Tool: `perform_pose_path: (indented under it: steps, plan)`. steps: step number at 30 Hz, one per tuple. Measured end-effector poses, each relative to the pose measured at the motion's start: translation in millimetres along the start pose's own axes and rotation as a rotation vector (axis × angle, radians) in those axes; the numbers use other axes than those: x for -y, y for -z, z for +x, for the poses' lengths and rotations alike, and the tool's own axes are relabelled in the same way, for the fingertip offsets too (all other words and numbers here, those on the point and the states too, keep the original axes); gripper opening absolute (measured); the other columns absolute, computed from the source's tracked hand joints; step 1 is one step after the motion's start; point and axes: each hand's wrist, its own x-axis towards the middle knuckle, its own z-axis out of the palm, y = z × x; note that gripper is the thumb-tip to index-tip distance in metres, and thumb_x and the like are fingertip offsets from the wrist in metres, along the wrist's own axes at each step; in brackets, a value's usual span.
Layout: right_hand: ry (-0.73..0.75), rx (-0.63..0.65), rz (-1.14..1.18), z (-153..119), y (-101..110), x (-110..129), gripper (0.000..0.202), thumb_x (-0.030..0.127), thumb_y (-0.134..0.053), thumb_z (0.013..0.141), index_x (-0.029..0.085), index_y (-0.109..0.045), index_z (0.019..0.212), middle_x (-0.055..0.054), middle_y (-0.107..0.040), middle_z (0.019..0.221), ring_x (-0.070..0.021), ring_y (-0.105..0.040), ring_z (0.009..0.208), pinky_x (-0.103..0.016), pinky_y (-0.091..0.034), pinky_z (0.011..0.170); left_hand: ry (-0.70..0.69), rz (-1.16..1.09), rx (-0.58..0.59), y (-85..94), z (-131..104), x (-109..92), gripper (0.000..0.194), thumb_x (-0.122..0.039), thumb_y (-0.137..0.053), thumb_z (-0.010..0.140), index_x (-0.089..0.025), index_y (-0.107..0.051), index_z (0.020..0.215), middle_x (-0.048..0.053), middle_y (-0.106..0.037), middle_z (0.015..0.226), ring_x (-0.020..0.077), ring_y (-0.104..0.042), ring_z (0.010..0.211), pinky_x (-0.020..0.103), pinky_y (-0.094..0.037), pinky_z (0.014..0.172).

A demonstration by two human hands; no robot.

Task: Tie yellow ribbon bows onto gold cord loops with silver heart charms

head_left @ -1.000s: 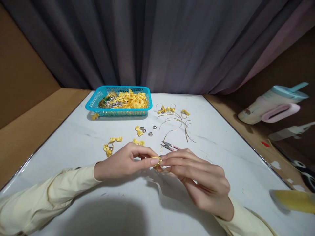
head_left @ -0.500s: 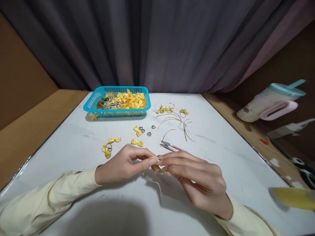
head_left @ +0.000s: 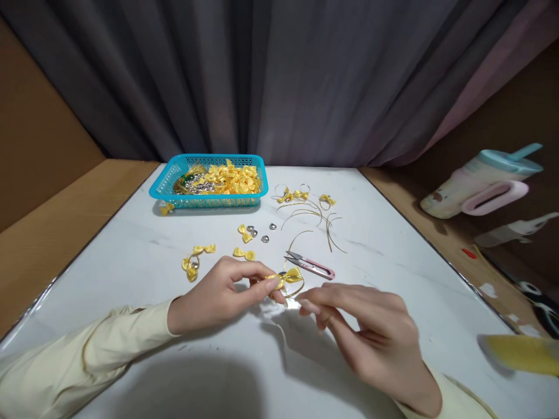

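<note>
My left hand (head_left: 236, 291) pinches a yellow satin bow (head_left: 290, 276) between thumb and fingers. A loop of thin gold cord (head_left: 303, 285) hangs from this bow, and part of a small dark bead shows behind it. Just right of the loop is my right hand (head_left: 362, 329), fingers bent and tips close together; whatever they pinch, if anything, is too small to see. Behind the bow lie pink-handled thread snips (head_left: 312, 265), blades pointing left. Loose gold cords (head_left: 329, 230) are scattered farther back.
A blue basket (head_left: 209, 203) of yellow bows, silver beads and cord stands at the back left. Near it lie loose bows (head_left: 243, 254), silver heart beads (head_left: 265, 239) and looped bows (head_left: 190, 267). A tumbler (head_left: 480, 180) is at the right.
My right hand has drawn away from the bow, toward the right and slightly nearer me. Bow, cord loop and snips handle now show more fully. My left hand keeps its hold.
</note>
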Motion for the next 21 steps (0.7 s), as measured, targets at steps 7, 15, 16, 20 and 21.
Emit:
perform_pose_path:
  steps: [7,15,16,20,21]
  plan:
    - [-0.099,0.066,-0.141,-2.6,-5.9,0.1,0.017,0.006,-0.049,0.081,0.011,-0.065,0.077,0.000,-0.061,0.052,-0.0086,-0.055,0.042,-0.019,-0.041,0.043,0.014,0.008,-0.005,-0.9,-1.0,-1.4,0.025,-0.024,-0.047,0.090,-0.015,-0.068,0.080,0.001,-0.071,0.079,0.0118,-0.063,0.074,0.019,-0.045,0.069]
    - [-0.128,0.073,-0.150,-2.3,-5.6,-1.0,0.018,0.008,-0.049,0.081,0.011,-0.065,0.073,0.001,-0.058,0.048,-0.0080,-0.052,0.039,-0.019,-0.038,0.041,0.041,-0.020,-0.005,-0.4,-2.0,-1.3,0.024,-0.024,-0.048,0.090,-0.017,-0.069,0.081,0.000,-0.072,0.082,0.0110,-0.063,0.076,0.018,-0.044,0.070]
    - [-0.128,0.074,-0.150,-2.1,-5.5,-1.0,0.018,0.008,-0.049,0.081,0.012,-0.065,0.073,0.001,-0.058,0.048,-0.0081,-0.052,0.039,-0.018,-0.038,0.041,0.040,-0.024,-0.003,-0.4,-2.0,-1.3,0.024,-0.024,-0.048,0.090,-0.017,-0.070,0.081,-0.001,-0.072,0.082,0.0109,-0.063,0.076,0.018,-0.044,0.070]
    - [-0.124,0.072,-0.151,-2.3,-5.5,-1.0,0.019,0.009,-0.049,0.081,0.012,-0.065,0.073,0.001,-0.058,0.048,-0.0082,-0.052,0.039,-0.019,-0.039,0.041,0.048,-0.023,0.000,-0.7,-1.6,-1.9,0.025,-0.024,-0.048,0.090,-0.017,-0.070,0.081,0.000,-0.072,0.082,0.0112,-0.063,0.076,0.018,-0.044,0.071]
    - [-0.124,0.070,-0.151,-2.4,-5.6,-1.1,0.019,0.009,-0.049,0.081,0.013,-0.065,0.073,0.001,-0.058,0.048,-0.0082,-0.052,0.039,-0.019,-0.039,0.041,0.051,-0.022,-0.004,-0.8,-1.5,-2.2,0.025,-0.024,-0.048,0.090,-0.017,-0.070,0.081,0.000,-0.072,0.082,0.0113,-0.063,0.076,0.018,-0.044,0.071]
